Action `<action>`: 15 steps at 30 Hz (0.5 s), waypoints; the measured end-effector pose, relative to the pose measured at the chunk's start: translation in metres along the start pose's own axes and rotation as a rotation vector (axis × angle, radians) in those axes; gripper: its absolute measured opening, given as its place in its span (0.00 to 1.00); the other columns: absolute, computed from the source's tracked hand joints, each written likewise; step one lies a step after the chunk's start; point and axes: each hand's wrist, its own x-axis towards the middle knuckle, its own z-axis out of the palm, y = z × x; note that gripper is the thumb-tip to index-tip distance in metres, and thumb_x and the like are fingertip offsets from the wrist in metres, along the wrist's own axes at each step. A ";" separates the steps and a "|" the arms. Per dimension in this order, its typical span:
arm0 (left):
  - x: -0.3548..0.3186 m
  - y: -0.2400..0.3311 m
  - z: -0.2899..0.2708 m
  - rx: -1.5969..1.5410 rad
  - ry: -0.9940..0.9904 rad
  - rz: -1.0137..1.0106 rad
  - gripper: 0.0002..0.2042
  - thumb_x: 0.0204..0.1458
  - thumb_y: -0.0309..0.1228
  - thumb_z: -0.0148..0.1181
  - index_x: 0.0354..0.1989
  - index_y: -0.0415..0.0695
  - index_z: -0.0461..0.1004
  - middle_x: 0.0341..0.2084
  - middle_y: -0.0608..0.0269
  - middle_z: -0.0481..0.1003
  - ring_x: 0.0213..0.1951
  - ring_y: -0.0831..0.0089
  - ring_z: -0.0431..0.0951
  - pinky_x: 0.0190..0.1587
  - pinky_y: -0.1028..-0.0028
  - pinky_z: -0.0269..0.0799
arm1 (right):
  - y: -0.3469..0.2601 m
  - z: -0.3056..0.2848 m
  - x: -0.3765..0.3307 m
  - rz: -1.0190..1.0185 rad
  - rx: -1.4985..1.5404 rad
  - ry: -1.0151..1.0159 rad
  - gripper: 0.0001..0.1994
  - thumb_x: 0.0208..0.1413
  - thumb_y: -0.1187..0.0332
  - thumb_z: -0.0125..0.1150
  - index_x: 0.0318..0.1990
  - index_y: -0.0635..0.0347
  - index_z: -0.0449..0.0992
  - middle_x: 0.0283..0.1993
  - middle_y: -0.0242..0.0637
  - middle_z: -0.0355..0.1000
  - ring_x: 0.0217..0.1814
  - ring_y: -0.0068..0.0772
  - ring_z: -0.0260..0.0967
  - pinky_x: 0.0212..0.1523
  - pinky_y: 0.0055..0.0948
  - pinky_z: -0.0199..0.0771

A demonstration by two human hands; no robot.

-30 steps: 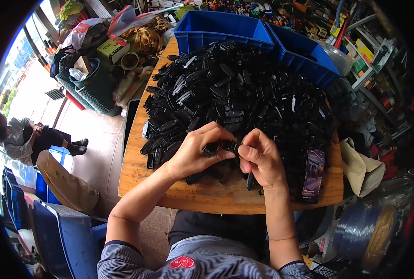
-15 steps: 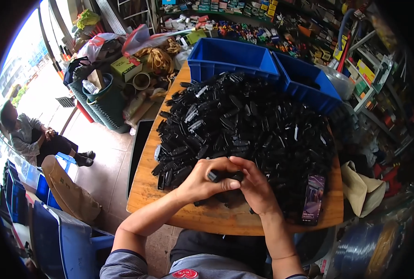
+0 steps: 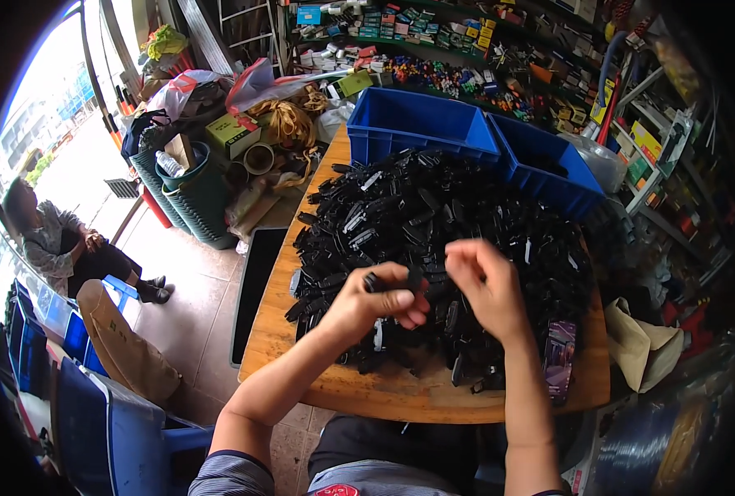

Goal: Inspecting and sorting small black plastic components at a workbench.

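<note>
Head view, as I read it from my remote station. Left hand, centre of frame: fingers curled and closed around a small black piece. I see one dark end beside the forefinger and another portion past the fingertips; the grip hides the rest. Right hand, just right of centre: thumb and fingers parted, bent, slightly blurred. I log it as apart from the left hand and see nothing between its fingers.

Beneath and beyond both hands I note a broad pile of black pieces, heaped over most of the wooden table; a few show pale grey or silvery surfaces. At the pile's far edge, upper centre to upper right, I record a blue bin and, just beside it, a second blue bin with dark contents. Lower right of the tabletop: a dark slab with a purplish face. Left edge of frame: a seated person, hands together.
</note>
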 end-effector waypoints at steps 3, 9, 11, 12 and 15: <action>0.012 -0.002 -0.013 -0.176 -0.026 0.054 0.17 0.48 0.27 0.59 0.47 0.36 0.66 0.35 0.51 0.75 0.36 0.65 0.78 0.38 0.70 0.75 | 0.042 0.010 0.045 -0.148 -0.414 0.078 0.09 0.50 0.67 0.61 0.36 0.61 0.72 0.27 0.35 0.71 0.28 0.24 0.68 0.29 0.23 0.68; 0.015 -0.012 -0.023 -0.250 0.077 0.185 0.18 0.46 0.20 0.58 0.47 0.39 0.66 0.29 0.63 0.71 0.33 0.70 0.74 0.40 0.70 0.73 | 0.064 0.015 0.053 0.204 -0.357 0.012 0.08 0.45 0.73 0.59 0.35 0.62 0.72 0.22 0.36 0.71 0.25 0.28 0.70 0.26 0.29 0.67; 0.011 -0.007 -0.019 0.486 0.170 0.420 0.18 0.43 0.18 0.59 0.46 0.42 0.70 0.28 0.64 0.70 0.31 0.72 0.72 0.36 0.72 0.71 | 0.037 0.004 0.032 0.322 0.004 -0.067 0.09 0.47 0.71 0.58 0.37 0.61 0.71 0.25 0.29 0.70 0.26 0.18 0.66 0.27 0.20 0.67; 0.009 -0.004 -0.014 0.855 0.203 0.524 0.19 0.41 0.17 0.59 0.45 0.44 0.72 0.28 0.64 0.69 0.30 0.73 0.71 0.34 0.74 0.69 | 0.023 -0.001 0.017 0.386 0.274 -0.118 0.10 0.48 0.71 0.58 0.38 0.61 0.71 0.27 0.27 0.69 0.27 0.16 0.65 0.28 0.17 0.66; 0.008 -0.009 -0.002 1.231 0.049 0.825 0.26 0.31 0.19 0.63 0.46 0.45 0.72 0.35 0.58 0.70 0.36 0.62 0.72 0.37 0.70 0.70 | 0.001 0.011 -0.029 0.477 0.666 -0.170 0.10 0.50 0.70 0.57 0.40 0.62 0.70 0.32 0.27 0.69 0.32 0.16 0.66 0.30 0.17 0.69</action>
